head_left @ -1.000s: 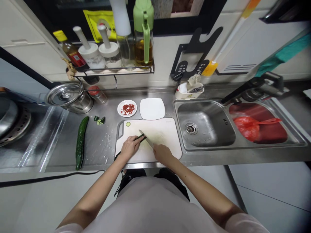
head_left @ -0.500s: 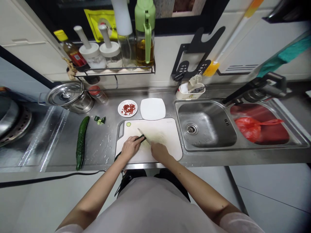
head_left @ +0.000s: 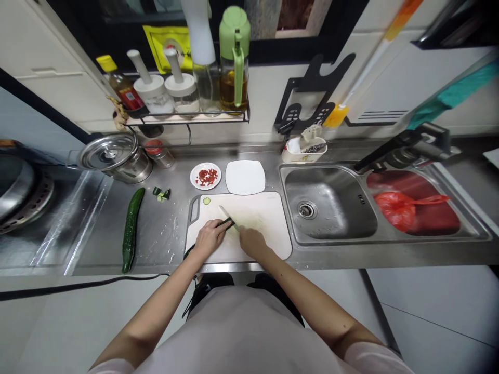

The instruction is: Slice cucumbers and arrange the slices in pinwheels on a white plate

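Observation:
On the white cutting board [head_left: 268, 208], my left hand [head_left: 209, 238] is closed over a dark green cucumber piece [head_left: 226, 222], mostly hidden under the fingers. My right hand [head_left: 252, 242] grips a knife [head_left: 227, 213], its handle covered by the fist. The blade slants up and to the left, at the right end of the cucumber piece. A pale green cucumber slice [head_left: 206, 201] lies at the board's upper left corner. Left of the board, a whole cucumber [head_left: 132, 228] rests on the counter, with several small cucumber chunks [head_left: 161, 194] near it.
Behind the board stand a small plate of chopped red bits [head_left: 206, 176] and a white square plate [head_left: 245, 177]. To the right is a steel sink [head_left: 331, 202] with a red plastic bag [head_left: 395, 210] in its right basin. A lidded pot [head_left: 117, 158] stands at the back left.
My right hand and the knife have shifted very slightly to the left. The camera view has tilted a little. My left hand keeps its hold on the cucumber piece.

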A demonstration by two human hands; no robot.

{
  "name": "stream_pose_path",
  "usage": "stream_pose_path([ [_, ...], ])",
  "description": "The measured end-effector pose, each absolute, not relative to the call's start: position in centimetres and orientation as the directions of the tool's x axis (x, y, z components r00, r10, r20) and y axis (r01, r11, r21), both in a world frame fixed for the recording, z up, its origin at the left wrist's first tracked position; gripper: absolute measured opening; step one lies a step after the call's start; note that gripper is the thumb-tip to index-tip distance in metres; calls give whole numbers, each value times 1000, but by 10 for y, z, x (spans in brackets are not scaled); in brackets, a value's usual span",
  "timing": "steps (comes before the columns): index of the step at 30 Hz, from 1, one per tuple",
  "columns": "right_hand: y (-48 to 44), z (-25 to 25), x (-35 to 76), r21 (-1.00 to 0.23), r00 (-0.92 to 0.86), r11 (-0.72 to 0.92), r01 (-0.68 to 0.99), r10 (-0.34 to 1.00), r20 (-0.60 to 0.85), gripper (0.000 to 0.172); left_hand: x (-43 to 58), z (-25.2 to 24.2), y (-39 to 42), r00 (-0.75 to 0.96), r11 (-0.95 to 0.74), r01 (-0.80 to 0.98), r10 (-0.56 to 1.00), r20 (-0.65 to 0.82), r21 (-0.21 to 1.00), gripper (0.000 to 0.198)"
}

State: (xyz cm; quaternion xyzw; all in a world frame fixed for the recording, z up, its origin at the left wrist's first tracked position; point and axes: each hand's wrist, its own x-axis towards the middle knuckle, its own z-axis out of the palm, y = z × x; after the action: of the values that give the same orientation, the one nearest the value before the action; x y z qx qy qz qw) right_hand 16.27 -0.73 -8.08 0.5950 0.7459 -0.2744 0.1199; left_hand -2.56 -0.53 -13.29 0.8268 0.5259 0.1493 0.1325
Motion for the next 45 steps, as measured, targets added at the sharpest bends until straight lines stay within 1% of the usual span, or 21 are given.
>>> stream_pose_path([
  [5, -7, -81, 174, -230, -263, 169, 958, 840, -476, 30, -21, -130, -10, 387, -399, 844, 916, 108, 359, 38],
  [10, -7, -76, 188, -117, -225, 196, 974, 911, -347, 34, -18, -121, -15, 327, -328, 858, 942, 72, 396, 35],
  [13, -7, -74, 193, -70, -201, 189, 979, 944, -262, 38, -17, -119, -18, 315, -309, 866, 948, 50, 394, 34],
  [16, -8, -76, 194, -69, -184, 174, 982, 961, -205, 41, -16, -120, -21, 315, -307, 869, 948, 46, 388, 34],
  [20, -11, -82, 196, -69, -185, 177, 982, 973, -135, 42, -16, -119, -27, 295, -303, 865, 952, 83, 401, 35],
  [23, -12, -88, 198, -50, -199, 196, 979, 977, -75, 43, -19, -113, -31, 184, -226, 875, 973, 139, 429, 29],
  [25, -13, -90, 200, -40, -215, 214, 976, 976, -30, 44, -23, -106, -29, 48, -133, 876, 980, 192, 463, 32],
  [27, -14, -91, 201, -32, -244, 245, 969, 970, 19, 44, -25, -96, -22, -41, -83, 860, 972, 231, 504, 32],
  [28, -14, -90, 201, -28, -264, 265, 964, 964, 41, 44, -25, -91, -17, -41, -89, 848, 972, 231, 523, 32],
  [29, -15, -88, 200, -25, -284, 286, 958, 957, 59, 45, -24, -86, -11, -2, -114, 839, 977, 212, 532, 34],
  [31, -17, -83, 197, -23, -320, 322, 947, 945, 70, 45, -21, -78, 1, 89, -144, 831, 988, 128, 537, 35],
  [34, -20, -73, 193, -26, -345, 346, 938, 938, 21, 44, -16, -75, 14, 197, -172, 789, 980, 21, 590, 21],
  [36, -22, -69, 194, -30, -338, 337, 941, 941, -33, 45, -14, -80, 18, 196, -160, 740, 980, 19, 653, 15],
  [37, -24, -67, 196, -32, -328, 326, 945, 943, -57, 46, -15, -85, 20, 161, -133, 710, 987, 25, 691, 14],
  [39, -25, -67, 201, -35, -301, 299, 954, 950, -87, 46, -20, -97, 27, 24, -23, 636, 1000, 9, 771, 16],
  [41, -27, -68, 208, -29, -272, 271, 962, 958, -95, 46, -28, -110, 37, -161, 145, 541, 985, -68, 828, 20],
  [43, -27, -70, 216, -18, -239, 239, 971, 966, -98, 44, -37, -121, 49, -275, 263, 496, 951, -138, 828, 20],
  [45, -27, -71, 223, -5, -206, 207, 978, 972, -108, 44, -45, -129, 61, -335, 320, 492, 928, -164, 809, 20],
])
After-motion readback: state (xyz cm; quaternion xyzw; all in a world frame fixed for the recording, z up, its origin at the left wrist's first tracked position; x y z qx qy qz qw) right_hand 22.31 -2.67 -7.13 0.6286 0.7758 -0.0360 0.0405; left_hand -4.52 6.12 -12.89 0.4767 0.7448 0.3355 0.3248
